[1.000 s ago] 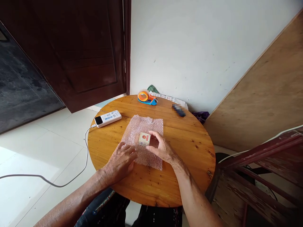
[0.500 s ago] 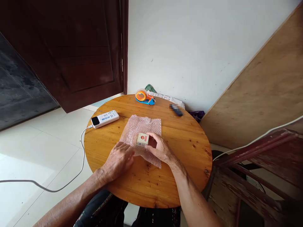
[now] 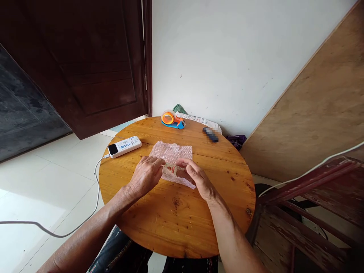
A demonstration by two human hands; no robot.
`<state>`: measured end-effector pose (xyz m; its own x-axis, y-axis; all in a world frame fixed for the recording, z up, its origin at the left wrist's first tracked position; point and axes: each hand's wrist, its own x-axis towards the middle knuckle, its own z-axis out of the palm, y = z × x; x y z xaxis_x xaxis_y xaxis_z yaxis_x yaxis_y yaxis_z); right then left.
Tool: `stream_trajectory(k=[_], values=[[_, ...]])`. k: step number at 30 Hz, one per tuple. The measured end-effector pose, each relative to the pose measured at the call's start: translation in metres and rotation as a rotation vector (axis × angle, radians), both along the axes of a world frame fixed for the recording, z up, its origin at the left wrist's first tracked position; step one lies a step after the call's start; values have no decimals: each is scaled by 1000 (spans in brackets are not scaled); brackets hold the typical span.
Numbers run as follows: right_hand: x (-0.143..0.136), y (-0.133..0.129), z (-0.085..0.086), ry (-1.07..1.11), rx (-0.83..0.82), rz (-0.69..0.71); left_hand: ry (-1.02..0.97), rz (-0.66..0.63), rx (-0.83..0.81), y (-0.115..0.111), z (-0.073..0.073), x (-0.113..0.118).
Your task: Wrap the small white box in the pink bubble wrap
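Observation:
A sheet of pink bubble wrap (image 3: 170,151) lies on the round wooden table (image 3: 176,223), its near edge folded up over the lower part of a small cream and red box (image 3: 171,168). My left hand (image 3: 146,174) is closed on the wrap at the box's left side, knuckles up. On the other side my right hand (image 3: 199,178) is open, fingers curved around the right end of the box and wrap, thumb apart. The box's lower part is hidden under the fold.
A white device (image 3: 125,146) with a cable is at the table's left. An orange and blue tape dispenser (image 3: 173,120) and a dark, blurred item (image 3: 211,134) sit at the back, before a wall.
My left hand has moved up and forward, bringing the wrap's near edge over the box. My right hand has loosened from the box and shifted slightly right.

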<state>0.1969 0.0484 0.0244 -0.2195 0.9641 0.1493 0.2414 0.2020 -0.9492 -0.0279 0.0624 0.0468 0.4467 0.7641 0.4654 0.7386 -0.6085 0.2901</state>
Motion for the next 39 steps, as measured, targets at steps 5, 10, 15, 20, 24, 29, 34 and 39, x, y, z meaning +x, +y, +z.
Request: stream_trajectory(k=[5, 10, 15, 20, 24, 29, 34, 39], values=[[0, -5, 3, -13, -26, 35, -1, 4, -102, 16, -1, 4], [-10, -5, 1, -113, 66, -59, -175, -62, -201, 15, -4, -3], [-13, -3, -2, -112, 74, -100, -219, -155, -195, 16, -7, -5], [-13, -2, 2, -120, 17, -131, -365, -203, -355, 19, -11, 4], [-11, -3, 4, -119, -13, -115, -449, -217, -447, 19, -13, 7], [-11, -7, 7, -136, -11, -126, -506, -220, -435, 17, -16, 9], [-13, -9, 10, -138, -4, -150, -525, -222, -476, 17, -16, 10], [-13, -8, 8, -101, -61, -173, -538, -201, -522, 17, -16, 11]])
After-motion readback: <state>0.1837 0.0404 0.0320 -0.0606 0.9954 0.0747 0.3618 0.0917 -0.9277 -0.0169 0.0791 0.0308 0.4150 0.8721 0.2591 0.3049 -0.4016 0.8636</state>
